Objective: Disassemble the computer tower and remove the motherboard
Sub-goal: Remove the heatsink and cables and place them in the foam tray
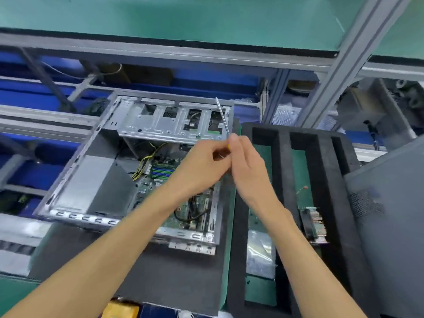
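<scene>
So both hands are bunched together mid-air. The right hand (244, 161) has its fingers curled round the handle of a thin silver-shafted screwdriver (223, 118), shaft poking up and away from the fingertips, tilted a bit left. The left hand (204, 166) has its fingers curled in against the same spot, looks like it's pinching something tiny by the handle, but I can't tell what, too blurry.

Below and to the left of the fingers sits the open grey metal computer tower case (75, 180), lying on its side. The green motherboard (160, 177) is still inside, right under the left wrist, long axis running toward the person, yellow-and-black cables (143, 164) still near it.

Just right of the fingers is a black foam tray (284, 180). My guess: the tip has to flip downward, and the board is under the left hand but close to both.
</scene>
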Tool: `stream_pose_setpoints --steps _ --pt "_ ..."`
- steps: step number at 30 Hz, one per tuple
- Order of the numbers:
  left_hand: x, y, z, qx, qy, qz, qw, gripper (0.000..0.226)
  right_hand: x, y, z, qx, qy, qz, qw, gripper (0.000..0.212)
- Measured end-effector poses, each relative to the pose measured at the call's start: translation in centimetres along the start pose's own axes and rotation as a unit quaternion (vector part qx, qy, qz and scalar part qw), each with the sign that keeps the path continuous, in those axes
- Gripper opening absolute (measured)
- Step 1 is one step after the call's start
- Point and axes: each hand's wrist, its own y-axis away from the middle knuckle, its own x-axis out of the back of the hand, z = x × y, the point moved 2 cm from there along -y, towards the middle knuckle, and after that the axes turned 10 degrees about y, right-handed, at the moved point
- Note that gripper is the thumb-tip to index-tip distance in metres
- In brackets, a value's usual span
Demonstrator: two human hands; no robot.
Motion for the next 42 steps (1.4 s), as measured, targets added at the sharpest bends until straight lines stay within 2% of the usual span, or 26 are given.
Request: stream_pose_setpoints --steps 3,5,7,8,10,12,14,16,18,20,22,24,26,28,30,32,34,36,37,41,42 --pt "6.1 1.8 -0.7 0.032 0.028 -0.102 0.994 0.025 -3.0 -0.5 -1.2 -0.017 -0.028 -0.009 0.999 0.044" --pt "9.9 2.7 -2.4 0.052 -0.01 -0.086 0.995 0.022 -4.6 -0.8 -1.7 -0.025 -0.038 0.0 0.999 0.05" --pt "12.5 3.0 -5.4 0.079 -0.144 -0.061 0.984 0.014 -6.0 -1.0 -2.0 0.009 -0.006 0.012 1.0 0.048" --pt "13.1 3.1 -7.2 0.106 -0.219 -0.071 0.967 0.015 -6.7 -1.0 -2.0 0.035 0.019 0.009 0.999 0.047" --pt "13.3 3.4 -11.1 0.172 -0.321 -0.139 0.921 0.032 -7.9 -1.1 -1.7 0.076 0.079 -0.016 0.994 0.048" --pt "12.6 3.9 -14.2 0.22 -0.349 -0.232 0.881 0.045 -8.7 -1.2 -0.9 0.095 0.149 -0.042 0.983 0.053" --pt "12.0 4.1 -16.1 0.229 -0.339 -0.279 0.869 0.049 -8.7 -1.4 -0.4 0.096 0.18 -0.045 0.978 0.055" --pt "12.2 3.8 -17.1 0.204 -0.309 -0.267 0.89 0.046 -8.5 -1.6 -0.2 0.075 0.161 -0.03 0.984 0.054" --pt "12.9 3.2 -17.3 0.191 -0.255 -0.198 0.927 0.044 -8.1 -2.0 -0.1 0.044 0.131 0.001 0.99 0.052" --pt "13.5 2.9 -17.5 0.227 -0.157 -0.117 0.954 0.043 -7.9 -2.4 0.1 0.02 0.093 0.029 0.995 0.052" --pt "13.6 3.0 -17.6 0.252 -0.105 -0.062 0.96 0.04 -7.9 -2.6 0.3 0.006 0.07 0.037 0.997 0.052" --pt "13.3 2.9 -17.3 0.218 -0.162 -0.076 0.959 0.029 -8.0 -2.6 0.5 0.007 0.068 0.036 0.997 0.051" --pt "12.5 3.1 -16.6 0.179 -0.178 -0.146 0.957 0.003 -8.1 -2.7 0.5 -0.005 0.052 0.034 0.998 0.052" --pt "10.7 3.2 -15.9 0.122 -0.185 -0.237 0.946 0.028 -8.0 -2.9 0.7 -0.024 0.028 0.037 0.999 0.054" --pt "8.3 3.3 -15.3 0.091 -0.182 -0.339 0.918 0.041 -7.8 -3.0 0.8 -0.033 0.017 0.038 0.999 0.056" --pt "6.7 3.1 -15.1 0.111 -0.179 -0.438 0.874 0.057 -7.7 -3.0 0.8 -0.036 0.016 0.034 0.999 0.056" --pt "6.2 2.6 -15.3 0.147 -0.196 -0.488 0.838 0.079 -7.6 -3.0 0.7 -0.032 0.021 0.028 0.999 0.056" --pt "5.9 2.1 -15.5 0.15 -0.252 -0.501 0.814 0.089 -7.5 -2.9 0.6 -0.03 0.023 0.021 0.999 0.056" --pt "5.7 2.0 -15.6 0.144 -0.29 -0.496 0.806 0.085 -7.4 -3.0 0.5 -0.034 0.021 0.019 0.999 0.055" --pt "6.3 0.5 -15.6 0.036 -0.444 -0.363 0.819 0.035 -7.1 -2.9 0.3 -0.048 0.001 0.011 0.999 0.051" --pt "7.0 0.0 -15.6 0.024 -0.457 -0.331 0.825 0.032 -7.1 -2.9 0.3 -0.049 0.001 0.011 0.999 0.051"
